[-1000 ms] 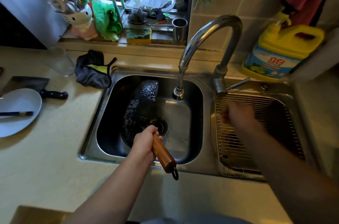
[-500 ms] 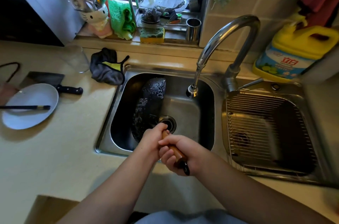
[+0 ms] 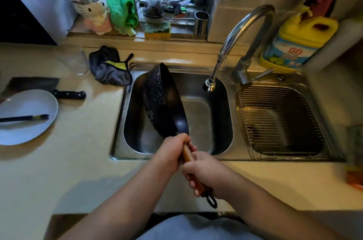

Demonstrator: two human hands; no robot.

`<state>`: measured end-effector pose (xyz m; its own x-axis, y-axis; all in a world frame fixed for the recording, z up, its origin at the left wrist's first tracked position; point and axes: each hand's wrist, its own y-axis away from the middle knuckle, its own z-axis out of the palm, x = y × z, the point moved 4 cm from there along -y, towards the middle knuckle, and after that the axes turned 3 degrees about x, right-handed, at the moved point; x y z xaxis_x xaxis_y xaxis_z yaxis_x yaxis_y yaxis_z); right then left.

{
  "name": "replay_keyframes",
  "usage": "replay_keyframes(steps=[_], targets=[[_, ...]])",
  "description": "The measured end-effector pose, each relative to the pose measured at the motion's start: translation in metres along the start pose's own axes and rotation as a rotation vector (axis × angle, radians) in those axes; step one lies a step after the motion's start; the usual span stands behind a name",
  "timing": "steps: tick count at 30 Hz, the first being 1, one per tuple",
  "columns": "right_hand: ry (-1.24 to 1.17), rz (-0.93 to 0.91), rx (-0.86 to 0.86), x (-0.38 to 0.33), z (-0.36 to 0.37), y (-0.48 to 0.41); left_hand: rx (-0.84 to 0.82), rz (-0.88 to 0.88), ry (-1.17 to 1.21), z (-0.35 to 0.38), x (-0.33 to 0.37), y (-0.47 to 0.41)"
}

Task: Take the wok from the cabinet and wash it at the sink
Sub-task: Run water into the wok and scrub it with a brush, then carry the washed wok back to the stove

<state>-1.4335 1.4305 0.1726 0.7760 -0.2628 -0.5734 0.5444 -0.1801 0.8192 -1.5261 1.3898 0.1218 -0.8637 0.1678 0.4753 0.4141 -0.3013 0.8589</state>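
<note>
A black wok [image 3: 161, 100] stands tilted on its edge in the left basin of the steel sink [image 3: 220, 147], its rough underside turned left. Its wooden handle [image 3: 187, 154] reaches over the sink's front rim. My left hand [image 3: 170, 151] grips the handle close to the wok. My right hand [image 3: 204, 173] grips the handle further back, near the black hanging loop. The faucet [image 3: 233, 43] arches over the basin, its spout to the right of the wok; no water shows.
A wire rack [image 3: 275, 118] fills the right basin. A yellow detergent jug [image 3: 300, 41] stands behind it. Left counter: a grey cloth [image 3: 110, 67], a cleaver [image 3: 47, 86], a white plate [image 3: 29, 116] with chopsticks. A sponge [image 3: 157, 29] and a steel cup [image 3: 201, 22] sit on the windowsill.
My right hand came from the right basin to the handle and now grips it with the left. The wok has been lifted and tipped higher on its edge.
</note>
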Motion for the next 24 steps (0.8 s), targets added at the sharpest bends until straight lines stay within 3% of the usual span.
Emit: replay_keyframes(steps=[11, 17, 19, 22, 24], targets=[[0.472, -0.238, 0.146, 0.009, 0.008, 0.039, 0.003, -0.061, 0.196, -0.006, -0.023, 0.022], [0.643, -0.423, 0.216, 0.033, -0.009, 0.049, 0.102, 0.102, 0.280, 0.004, -0.047, 0.043], [0.525, -0.362, 0.105, 0.044, -0.016, 0.052, 0.068, 0.097, 0.345, 0.010, -0.055, 0.053], [0.091, -0.110, -0.183, 0.061, -0.023, 0.060, -0.011, 0.087, 0.380, 0.022, -0.067, 0.070], [0.064, -0.091, -0.267, 0.070, -0.030, 0.067, -0.045, 0.117, 0.394, 0.031, -0.076, 0.081]])
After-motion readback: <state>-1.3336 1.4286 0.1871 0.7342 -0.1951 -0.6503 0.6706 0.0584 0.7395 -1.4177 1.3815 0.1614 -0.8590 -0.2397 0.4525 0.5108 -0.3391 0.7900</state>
